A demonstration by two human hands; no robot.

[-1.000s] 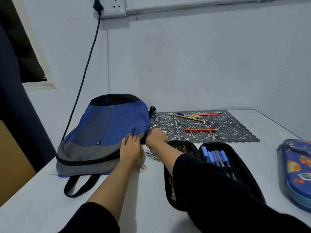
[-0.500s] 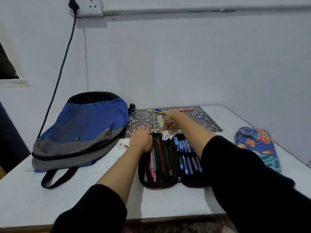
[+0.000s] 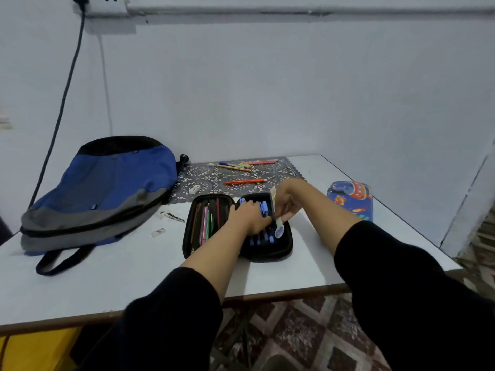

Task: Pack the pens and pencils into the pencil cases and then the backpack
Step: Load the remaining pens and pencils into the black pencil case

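Pale blue-grey wall (image 3: 294, 89), socket (image 3: 112, 4) w/ black cable (image 3: 61, 108) top left; white table (image 3: 134, 277); diamond-pattern tile floor (image 3: 308, 330).

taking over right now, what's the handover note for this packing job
Left hand rests on the blue pens in the open black case.
Right hand holds a white tube over that case.
Done: black case partly filled.
Left: loose pens and an orange pencil lie on the mat; both the black case and the rocket case sit outside the backpack.
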